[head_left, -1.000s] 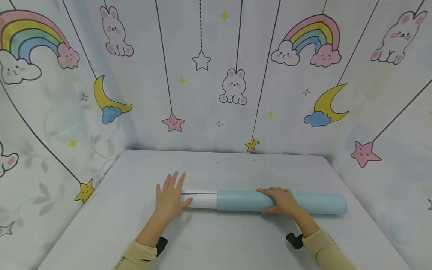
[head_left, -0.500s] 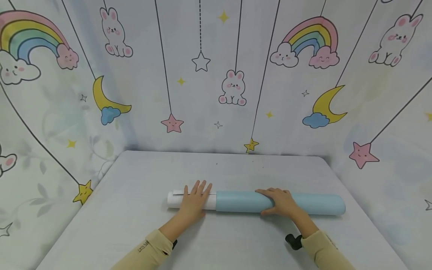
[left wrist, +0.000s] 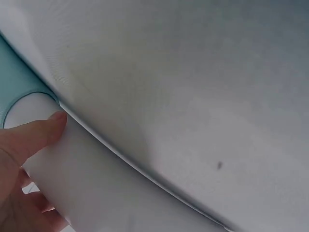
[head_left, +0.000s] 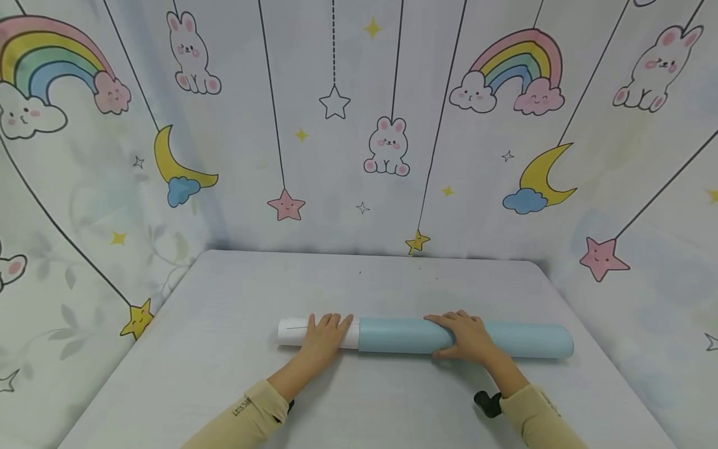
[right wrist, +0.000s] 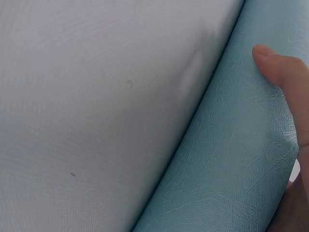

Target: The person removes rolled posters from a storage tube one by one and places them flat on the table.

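Observation:
A long roll lies left to right across the white table. Its left part is a white roll (head_left: 291, 337) with a loose sheet edge along the top; the longer right part is a light blue roll (head_left: 530, 340) with a wrinkled, leather-like surface. My left hand (head_left: 322, 345) grips the white roll just left of the blue edge, fingers bent over the far side. In the left wrist view its thumb (left wrist: 44, 132) lies on the near side, close to the blue rim. My right hand (head_left: 469, 337) holds the blue roll near its middle, thumb (right wrist: 279, 66) on the near side.
The white table (head_left: 252, 280) has rounded far corners and a few small dark specks. Behind and beside it hangs a curtain (head_left: 336, 156) printed with rainbows, rabbits, moons and stars. A small black device (head_left: 488, 404) sits at my right wrist.
My left hand has moved right from the left end of the white roll to near the blue edge, and its fingers have bent down over the roll. My right hand keeps its place.

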Available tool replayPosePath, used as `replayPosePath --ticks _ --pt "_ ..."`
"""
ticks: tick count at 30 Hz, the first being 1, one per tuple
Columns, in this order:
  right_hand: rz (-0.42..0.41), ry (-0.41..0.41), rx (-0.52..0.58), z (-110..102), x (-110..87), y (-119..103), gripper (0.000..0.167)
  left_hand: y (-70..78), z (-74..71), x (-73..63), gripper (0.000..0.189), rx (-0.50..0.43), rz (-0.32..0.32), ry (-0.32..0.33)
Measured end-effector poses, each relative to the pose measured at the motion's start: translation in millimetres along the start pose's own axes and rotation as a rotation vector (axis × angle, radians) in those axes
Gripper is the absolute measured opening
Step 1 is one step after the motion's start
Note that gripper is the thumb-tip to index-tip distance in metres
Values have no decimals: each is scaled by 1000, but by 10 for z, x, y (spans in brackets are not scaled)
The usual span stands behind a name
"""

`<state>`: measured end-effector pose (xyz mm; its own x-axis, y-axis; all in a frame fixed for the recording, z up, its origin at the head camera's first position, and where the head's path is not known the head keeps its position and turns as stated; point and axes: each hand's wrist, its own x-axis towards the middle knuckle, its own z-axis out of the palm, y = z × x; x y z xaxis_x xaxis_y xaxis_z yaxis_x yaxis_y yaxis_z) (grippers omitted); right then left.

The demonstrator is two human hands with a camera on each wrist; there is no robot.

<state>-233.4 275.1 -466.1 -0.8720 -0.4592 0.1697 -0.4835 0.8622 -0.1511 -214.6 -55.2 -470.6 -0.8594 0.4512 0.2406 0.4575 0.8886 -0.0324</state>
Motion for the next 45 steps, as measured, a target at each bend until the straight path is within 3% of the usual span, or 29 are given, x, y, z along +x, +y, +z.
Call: replayPosePath --ticks 7,19,26,34,45 --pt "9 20 49 -43 -31 -7 73 -14 10 -32 58 11 -10 -18" --pt "-3 43 79 -139 -144 176 73 -97 -82 -111 50 7 -1 -20" --pt "56 -5 73 -237 -185 235 74 -168 -60 -146 51 -7 5 -18" --pt "150 -33 147 -311 -253 325 73 -249 -31 -192 48 -27 -8 7" --pt "136 13 134 -277 -234 471 75 -266 -56 -210 46 -53 -3 -14"
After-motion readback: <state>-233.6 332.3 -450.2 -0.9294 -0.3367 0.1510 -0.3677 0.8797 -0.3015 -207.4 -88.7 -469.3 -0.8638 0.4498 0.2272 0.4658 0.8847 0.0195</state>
